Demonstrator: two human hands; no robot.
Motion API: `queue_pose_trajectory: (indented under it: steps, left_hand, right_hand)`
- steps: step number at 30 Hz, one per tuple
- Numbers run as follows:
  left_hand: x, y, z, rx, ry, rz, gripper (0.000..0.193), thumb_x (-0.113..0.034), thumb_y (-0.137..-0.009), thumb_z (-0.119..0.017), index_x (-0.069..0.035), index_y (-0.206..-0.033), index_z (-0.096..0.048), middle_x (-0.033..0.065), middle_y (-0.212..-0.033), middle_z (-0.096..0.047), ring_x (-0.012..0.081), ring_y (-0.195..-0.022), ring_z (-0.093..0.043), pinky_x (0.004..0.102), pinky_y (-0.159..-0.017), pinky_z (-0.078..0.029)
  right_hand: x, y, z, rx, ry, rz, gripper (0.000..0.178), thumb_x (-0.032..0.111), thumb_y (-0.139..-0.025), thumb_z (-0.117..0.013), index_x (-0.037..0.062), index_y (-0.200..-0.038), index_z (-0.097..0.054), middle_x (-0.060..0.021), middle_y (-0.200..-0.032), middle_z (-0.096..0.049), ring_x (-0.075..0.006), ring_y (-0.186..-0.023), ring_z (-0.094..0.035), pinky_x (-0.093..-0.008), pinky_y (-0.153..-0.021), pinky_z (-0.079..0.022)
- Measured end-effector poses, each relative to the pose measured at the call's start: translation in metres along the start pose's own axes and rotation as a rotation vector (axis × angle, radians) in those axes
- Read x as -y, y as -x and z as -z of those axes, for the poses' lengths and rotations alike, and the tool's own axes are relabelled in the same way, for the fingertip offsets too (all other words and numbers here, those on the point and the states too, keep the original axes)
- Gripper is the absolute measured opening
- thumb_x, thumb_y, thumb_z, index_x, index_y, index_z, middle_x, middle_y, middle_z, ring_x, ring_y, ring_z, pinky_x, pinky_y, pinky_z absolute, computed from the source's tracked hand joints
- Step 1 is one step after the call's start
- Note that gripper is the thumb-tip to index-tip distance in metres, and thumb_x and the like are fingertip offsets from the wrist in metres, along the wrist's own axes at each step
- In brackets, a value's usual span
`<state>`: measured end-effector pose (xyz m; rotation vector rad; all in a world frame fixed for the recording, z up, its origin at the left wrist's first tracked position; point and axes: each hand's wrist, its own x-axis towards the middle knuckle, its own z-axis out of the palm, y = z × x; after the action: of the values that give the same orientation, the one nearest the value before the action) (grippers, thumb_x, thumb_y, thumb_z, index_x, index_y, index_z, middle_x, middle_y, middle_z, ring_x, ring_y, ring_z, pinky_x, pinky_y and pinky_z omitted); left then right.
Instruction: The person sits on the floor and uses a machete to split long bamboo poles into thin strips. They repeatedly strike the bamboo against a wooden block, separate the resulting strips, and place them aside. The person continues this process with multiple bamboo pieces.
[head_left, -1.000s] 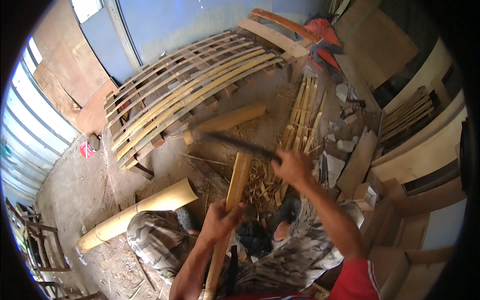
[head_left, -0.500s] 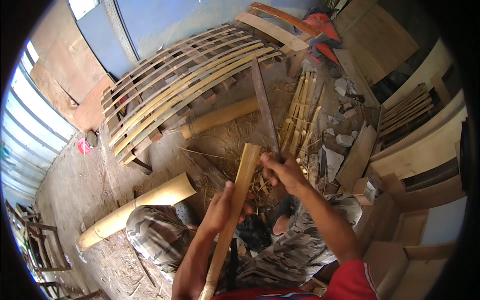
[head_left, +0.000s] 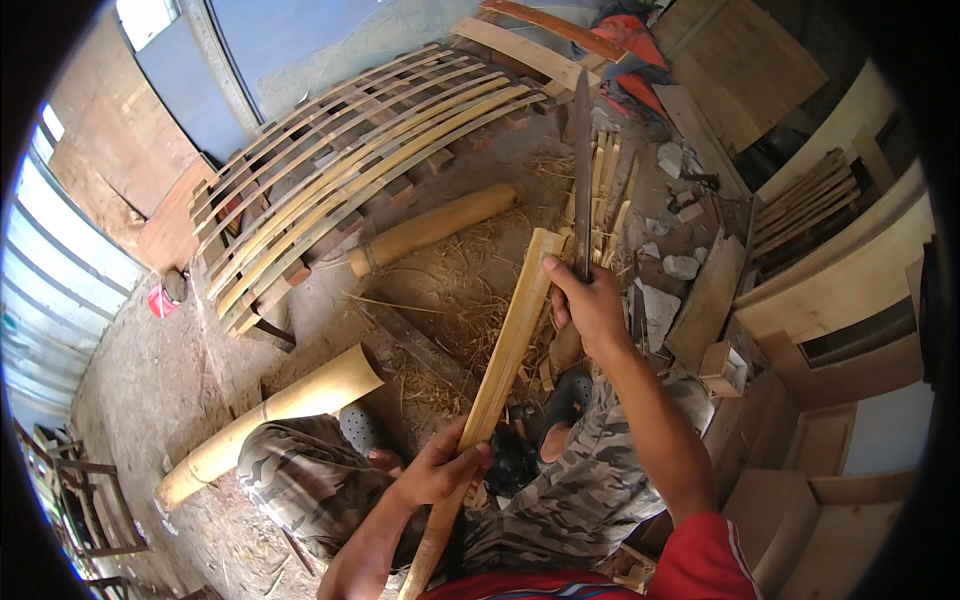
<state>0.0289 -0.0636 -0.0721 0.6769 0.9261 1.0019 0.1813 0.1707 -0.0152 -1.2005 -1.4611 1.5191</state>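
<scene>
A long split bamboo strip (head_left: 508, 350) slants up from my lap, its inner face turned toward me. My left hand (head_left: 447, 468) is closed round its lower middle, thumb across the face. My right hand (head_left: 592, 308) grips a machete (head_left: 583, 170) low down, its long dark blade pointing up and away. The handle is hidden in the fingers. My right thumb is close to the strip's upper end; whether it touches the strip, I cannot tell.
A half bamboo culm (head_left: 270, 425) lies at left, a whole bamboo piece (head_left: 440, 228) farther off. Behind them stands a slatted bamboo frame (head_left: 370, 150). Shavings (head_left: 480, 325) and a flat dark piece (head_left: 420, 350) lie before my feet. Wooden cabinet parts (head_left: 840, 400) line the right.
The bamboo strip has shifted up and right, and my left hand now holds it lower down. My right hand has risen, with the machete swung from leaning left to nearly upright.
</scene>
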Motion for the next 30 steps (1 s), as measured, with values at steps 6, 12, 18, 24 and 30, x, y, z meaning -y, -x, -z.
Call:
queue_pose_trajectory:
  steps: [6,12,18,24,30]
  left_hand:
    - [-0.004,-0.002,-0.002,-0.135,0.096,-0.063,0.031,-0.018,-0.101,-0.049,-0.004,-0.128,-0.043,0.0008,-0.081,-0.052,0.0082,-0.062,-0.05,0.0242,-0.053,-0.043]
    - [0.0,-0.002,0.011,-0.171,0.073,-0.068,0.026,-0.019,-0.101,-0.051,-0.005,-0.123,-0.047,-0.0003,-0.077,-0.051,0.0073,-0.061,-0.048,0.0237,-0.052,-0.041]
    - [-0.017,0.005,-0.004,-0.216,0.188,-0.089,0.015,-0.018,-0.099,-0.056,-0.005,-0.107,-0.056,-0.0015,-0.074,-0.049,0.0065,-0.062,-0.046,0.0232,-0.052,-0.039]
    - [-0.01,0.004,-0.002,-0.209,-0.12,-0.034,0.047,-0.002,-0.086,-0.067,-0.005,-0.127,-0.046,-0.001,-0.083,-0.049,0.0078,-0.064,-0.049,0.0242,-0.053,-0.042]
    - [-0.013,-0.005,0.004,-0.203,-0.012,0.045,0.051,-0.005,-0.083,-0.072,-0.007,-0.128,-0.046,-0.0038,-0.075,-0.047,0.0053,-0.059,-0.048,0.0208,-0.049,-0.04]
  right_hand:
    - [-0.021,0.038,-0.007,0.073,0.622,0.269,0.034,0.036,-0.088,-0.065,0.0049,-0.074,-0.06,-0.0089,-0.052,-0.051,-0.02,-0.047,-0.056,-0.038,-0.046,-0.042]
    - [-0.056,0.087,-0.019,0.365,1.038,0.727,0.025,0.027,-0.069,-0.077,0.0093,-0.082,-0.064,-0.007,-0.066,-0.064,-0.0243,-0.059,-0.066,-0.0381,-0.053,-0.051]
    - [-0.045,0.069,-0.017,0.219,1.04,0.692,0.026,0.016,-0.061,-0.078,0.008,-0.082,-0.065,-0.0077,-0.066,-0.063,-0.0249,-0.058,-0.065,-0.0388,-0.056,-0.051]
    - [-0.055,0.075,-0.017,0.316,0.983,0.835,0.018,0.017,-0.062,-0.076,0.0091,-0.074,-0.065,-0.0064,-0.06,-0.061,-0.0264,-0.056,-0.064,-0.0408,-0.055,-0.05]
    - [-0.049,0.058,-0.015,0.287,1.07,0.823,0.022,0.021,-0.06,-0.077,0.01,-0.077,-0.067,-0.0074,-0.064,-0.063,-0.0263,-0.058,-0.065,-0.0381,-0.053,-0.051]
